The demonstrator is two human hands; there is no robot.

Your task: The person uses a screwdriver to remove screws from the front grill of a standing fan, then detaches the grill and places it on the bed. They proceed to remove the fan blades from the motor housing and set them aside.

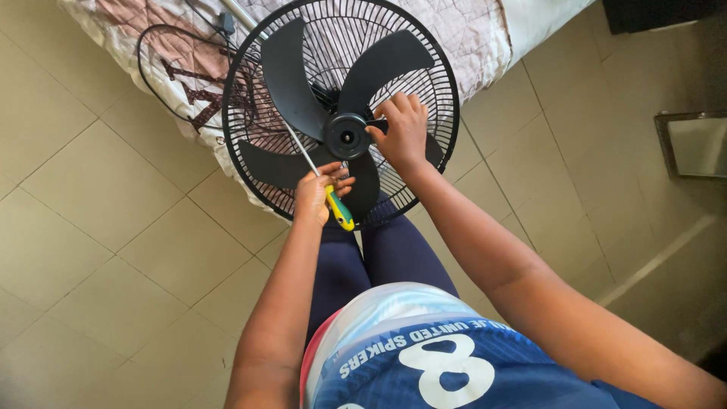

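Black fan (341, 113), front grille off, leans on a patterned bedspread (469, 30) above the tiled floor (98, 212). Right hand (401, 132) curls around a blade beside the hub (347, 136). Left hand (318, 195) grips a yellow-green-handled screwdriver (338, 212), its shaft running up across the blades.

My left hand (316, 195) grips a screwdriver (322, 182) by its yellow-green handle, shaft angled toward upper left. My right hand (401, 130) rests on the hub (347, 136) of a black fan (288, 72) at frame top, over a patterned bedsheet (151, 30). Black cable (163, 34) upper left.
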